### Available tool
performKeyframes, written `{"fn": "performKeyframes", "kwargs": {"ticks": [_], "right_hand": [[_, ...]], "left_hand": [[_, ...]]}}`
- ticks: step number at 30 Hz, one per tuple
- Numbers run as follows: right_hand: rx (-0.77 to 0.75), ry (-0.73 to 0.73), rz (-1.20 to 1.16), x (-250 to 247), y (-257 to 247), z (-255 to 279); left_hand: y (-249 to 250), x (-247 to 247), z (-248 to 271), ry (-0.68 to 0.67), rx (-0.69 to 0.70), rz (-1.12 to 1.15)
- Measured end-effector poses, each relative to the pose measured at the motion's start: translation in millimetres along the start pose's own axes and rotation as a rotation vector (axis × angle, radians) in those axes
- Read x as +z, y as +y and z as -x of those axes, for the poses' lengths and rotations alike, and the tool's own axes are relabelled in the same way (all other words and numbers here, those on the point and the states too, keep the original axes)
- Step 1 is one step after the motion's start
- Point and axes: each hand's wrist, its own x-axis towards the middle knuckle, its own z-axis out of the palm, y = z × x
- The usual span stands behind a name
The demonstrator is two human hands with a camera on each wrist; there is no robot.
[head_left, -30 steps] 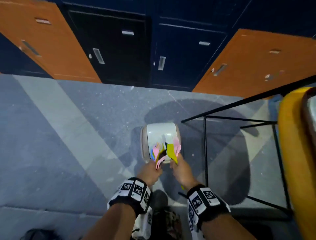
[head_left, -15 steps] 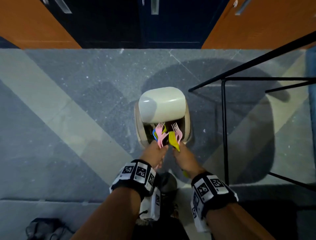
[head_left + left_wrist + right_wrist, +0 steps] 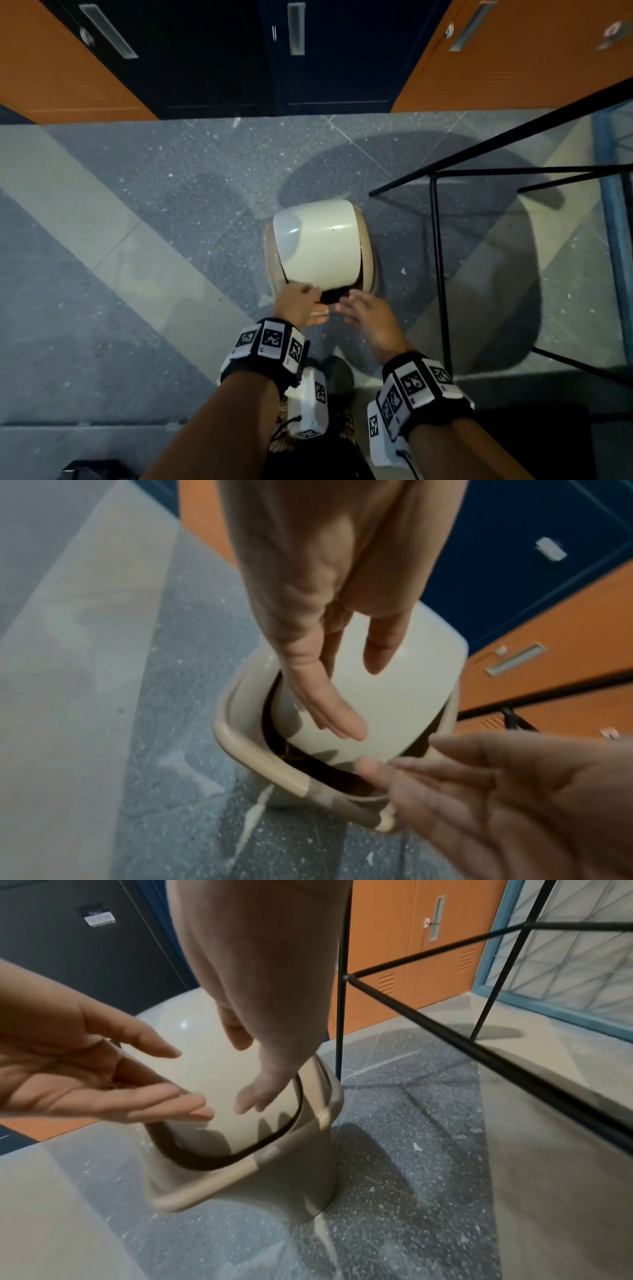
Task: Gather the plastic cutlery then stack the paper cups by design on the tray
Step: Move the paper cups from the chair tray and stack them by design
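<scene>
A cream bin (image 3: 369, 255) with a white swing lid (image 3: 318, 240) stands on the floor in front of me. My left hand (image 3: 310, 296) hangs over the bin's near rim with straight fingers (image 3: 329, 712) and holds nothing. My right hand (image 3: 352, 303) hovers beside it, open and empty, fingers (image 3: 255, 1096) spread over the lid (image 3: 205, 1074). A dark gap shows between the lid (image 3: 394, 685) and the rim (image 3: 260, 761). No cutlery, cups or tray show in any view.
A black metal frame (image 3: 435, 260) stands just right of the bin. Orange lockers (image 3: 513, 61) and dark blue lockers (image 3: 335, 58) line the wall behind it. Grey speckled floor (image 3: 171, 205) spreads to the left. A dark bag (image 3: 85, 471) lies at the bottom left.
Both hands held a bunch of coloured plastic forks at the bin's opening. The forks are now gone from view, the hands are empty, and the lid has swung nearly closed.
</scene>
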Motion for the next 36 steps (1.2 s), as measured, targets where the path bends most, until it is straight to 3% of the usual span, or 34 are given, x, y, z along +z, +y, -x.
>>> {"fn": "performKeyframes", "kwargs": {"ticks": [3, 8, 13, 19, 23, 26, 28, 31, 33, 36], "right_hand": [[-0.096, 0.031, 0.066, 1.1, -10.5, 35.3], [-0.288, 0.223, 0.013, 1.9, -31.7, 115.4], [-0.520, 0.238, -0.003, -10.5, -72.2, 220.8], [-0.833, 0.378, -0.069, -44.2, -113.8, 332.1], [-1.057, 0.543, -0.127, -81.2, -133.0, 396.7], [-1.203, 0.798, -0.141, -118.3, -137.2, 430.2], [-1.235, 1.001, -0.139, -150.0, -135.0, 439.9], [-1.154, 1.213, -0.116, -200.9, -129.4, 437.1], [-1.072, 1.223, -0.021, -228.6, -126.9, 429.0], [-0.972, 1.031, 0.044, -252.8, -123.9, 417.1]], "left_hand": [[-4.2, -7.3, 27.0, 0.023, 0.097, -0.234], [10.2, -7.5, 108.0, 0.103, 0.414, -0.512], [41.8, 3.3, 206.3, 0.102, 0.660, -0.505], [80.7, 34.5, 304.1, 0.055, 0.965, -0.438], [94.9, 69.1, 356.0, -0.058, 1.110, -0.431], [94.1, 104.7, 387.6, -0.212, 1.151, -0.383], [87.8, 130.8, 398.3, -0.284, 1.159, -0.421], [76.6, 168.1, 405.4, -0.308, 1.145, -0.521], [69.2, 187.9, 404.7, -0.263, 1.121, -0.566], [63.3, 205.6, 401.3, -0.169, 1.117, -0.603]]}}
